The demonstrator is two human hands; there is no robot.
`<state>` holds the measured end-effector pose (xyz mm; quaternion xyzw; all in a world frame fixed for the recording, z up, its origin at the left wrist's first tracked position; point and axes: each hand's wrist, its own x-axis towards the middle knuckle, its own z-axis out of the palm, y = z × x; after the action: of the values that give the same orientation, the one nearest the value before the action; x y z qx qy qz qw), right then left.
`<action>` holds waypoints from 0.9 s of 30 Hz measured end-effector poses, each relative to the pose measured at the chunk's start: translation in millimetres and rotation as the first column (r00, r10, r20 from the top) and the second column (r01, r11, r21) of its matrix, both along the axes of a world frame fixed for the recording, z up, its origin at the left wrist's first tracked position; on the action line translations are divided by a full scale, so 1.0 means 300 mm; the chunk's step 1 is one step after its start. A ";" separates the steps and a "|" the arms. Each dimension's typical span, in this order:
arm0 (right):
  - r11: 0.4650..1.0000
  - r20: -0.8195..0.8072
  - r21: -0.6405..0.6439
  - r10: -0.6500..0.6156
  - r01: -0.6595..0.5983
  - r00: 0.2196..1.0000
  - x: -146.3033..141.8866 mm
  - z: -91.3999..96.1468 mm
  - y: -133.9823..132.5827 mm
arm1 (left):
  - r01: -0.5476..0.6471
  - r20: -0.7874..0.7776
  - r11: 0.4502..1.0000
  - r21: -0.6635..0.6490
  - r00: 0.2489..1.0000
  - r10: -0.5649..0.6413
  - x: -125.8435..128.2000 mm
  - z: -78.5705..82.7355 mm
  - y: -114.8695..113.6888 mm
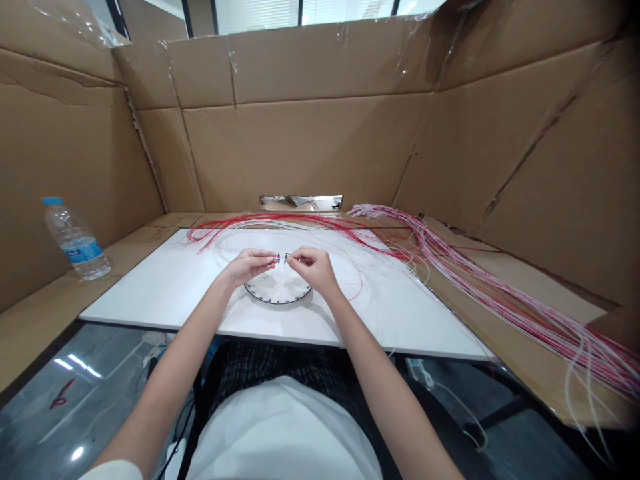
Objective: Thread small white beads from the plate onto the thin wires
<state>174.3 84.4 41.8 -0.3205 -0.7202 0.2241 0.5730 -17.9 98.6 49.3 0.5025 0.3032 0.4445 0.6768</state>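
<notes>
My left hand (253, 263) is closed in a pinch over the far left rim of a round white plate (277, 292) with a dark edge. My right hand (313, 265) pinches the same way at the far right, its fingertips a short gap from the left ones. Small dark marks show in that gap; whether they belong to the plate's rim or to something between the fingers I cannot tell. Whatever the fingertips hold is too small to make out. Clear or whitish material seems to lie in the plate.
Red strands (270, 217) lie along the back of the white board (155, 287). A long bundle of red, pink and white strands (480, 287) runs down the right side. A water bottle (75, 243) stands at left. Cardboard walls (300, 147) enclose the table.
</notes>
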 end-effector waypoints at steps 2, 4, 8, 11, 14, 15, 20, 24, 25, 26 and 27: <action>1.000 0.001 -0.006 0.009 -0.009 1.000 0.000 0.000 -0.002 | -0.005 0.003 1.000 0.000 1.000 0.005 0.001 0.002 -0.002; 1.000 0.007 -0.010 0.013 -0.013 1.000 0.000 0.000 -0.003 | -0.005 0.001 1.000 0.001 1.000 0.005 0.002 0.003 -0.004; 1.000 0.019 -0.006 0.005 -0.005 1.000 0.001 0.001 -0.003 | 0.003 -0.009 1.000 0.001 1.000 -0.003 0.002 0.005 -0.007; 1.000 0.020 -0.007 0.000 0.000 1.000 0.002 0.002 -0.002 | 0.005 -0.015 1.000 -0.001 1.000 -0.005 0.001 0.006 -0.008; 1.000 0.019 -0.005 0.001 0.000 1.000 0.002 0.002 0.000 | 0.007 -0.022 1.000 -0.002 1.000 -0.007 0.001 0.006 -0.007; 1.000 0.020 -0.005 0.000 0.000 1.000 0.002 0.001 0.000 | 0.007 -0.024 1.000 -0.002 1.000 -0.007 0.001 0.006 -0.007; 1.000 0.024 0.007 -0.007 0.007 1.000 0.000 0.001 -0.001 | 0.004 -0.031 1.000 0.005 1.000 -0.003 0.001 0.005 -0.007; 1.000 0.040 0.018 -0.013 0.012 0.999 0.000 0.004 -0.005 | 0.002 -0.039 1.000 0.010 0.999 -0.001 -0.002 0.001 -0.005; 1.000 0.045 0.019 -0.012 0.011 0.999 0.001 0.005 -0.006 | 0.002 -0.042 1.000 0.011 0.999 -0.001 -0.002 -0.001 -0.003; 1.000 0.051 0.018 -0.011 0.010 0.999 0.001 0.005 -0.006 | 0.001 -0.045 1.000 0.012 0.999 -0.001 -0.003 -0.002 -0.002; 1.000 0.057 0.017 -0.010 0.009 0.998 0.001 0.005 -0.006 | 0.002 -0.048 1.000 0.013 0.999 -0.001 -0.003 -0.004 0.000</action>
<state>174.6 82.6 43.2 -0.3253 -0.7365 0.2064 0.5560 -18.8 98.6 48.1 0.5176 0.3162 0.4336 0.6664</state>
